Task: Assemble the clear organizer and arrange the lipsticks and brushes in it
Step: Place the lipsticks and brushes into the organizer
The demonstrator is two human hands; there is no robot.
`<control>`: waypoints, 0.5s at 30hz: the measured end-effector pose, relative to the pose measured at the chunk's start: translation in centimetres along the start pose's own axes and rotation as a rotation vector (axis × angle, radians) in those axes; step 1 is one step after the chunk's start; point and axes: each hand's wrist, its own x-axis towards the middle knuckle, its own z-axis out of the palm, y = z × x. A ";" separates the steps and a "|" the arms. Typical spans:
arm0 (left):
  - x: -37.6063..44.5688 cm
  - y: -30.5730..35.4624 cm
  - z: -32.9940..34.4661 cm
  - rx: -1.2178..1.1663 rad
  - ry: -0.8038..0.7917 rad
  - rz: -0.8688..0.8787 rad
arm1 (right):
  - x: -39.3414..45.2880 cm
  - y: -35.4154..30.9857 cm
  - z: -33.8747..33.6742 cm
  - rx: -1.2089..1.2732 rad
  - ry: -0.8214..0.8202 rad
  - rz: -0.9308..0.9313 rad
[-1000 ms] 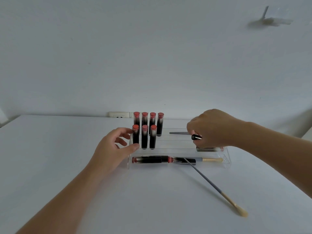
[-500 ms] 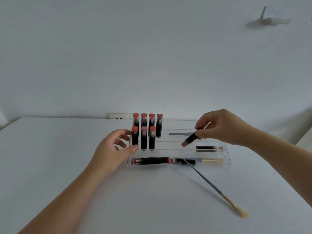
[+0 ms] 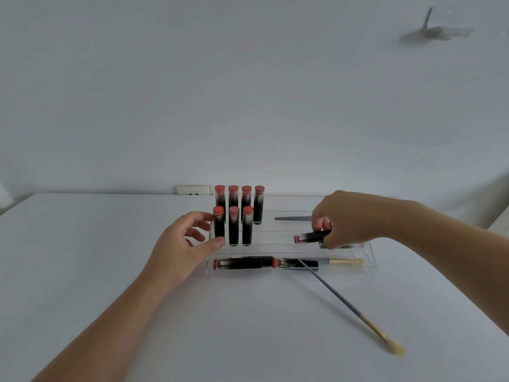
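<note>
A clear stepped organizer (image 3: 369,267) stands on the white table. Several black lipsticks with red caps (image 3: 233,230) stand upright in its left back and middle rows. Two more lipsticks (image 3: 242,263) lie end to end in the front trough beside a short brush (image 3: 344,262). My right hand (image 3: 347,219) holds a lipstick (image 3: 309,237) almost level over the middle row's right part; another lipstick lies half hidden under it. My left hand (image 3: 183,244) rests against the organizer's left end, thumb on the front wall, fingers apart. A grey brush handle (image 3: 292,218) lies in the back row.
A long brush (image 3: 355,312) with a grey handle and pale bristles leans from the organizer's front edge out over the table to the front right. A wall socket (image 3: 192,190) sits behind the table's far edge.
My right hand lifted a lipstick from the middle row, tilted it, and now has lowered it almost level over that row. The left hand stayed at the organizer's left end.
</note>
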 end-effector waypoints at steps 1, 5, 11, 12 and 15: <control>0.0 0.0 0.0 0.000 -0.002 0.001 | 0.1 -0.2 0.2 -0.036 0.003 0.004; 0.0 0.0 0.0 -0.005 0.002 0.006 | 0.5 -0.7 0.6 -0.191 0.026 0.013; 0.0 0.1 0.1 -0.011 0.001 0.013 | 0.4 0.0 0.2 -0.047 0.021 0.014; 0.0 0.0 0.0 -0.011 0.001 0.013 | 0.4 0.1 0.1 0.011 0.036 0.002; 0.0 -0.1 0.0 -0.008 -0.005 0.016 | 0.4 0.3 0.1 0.271 0.105 -0.049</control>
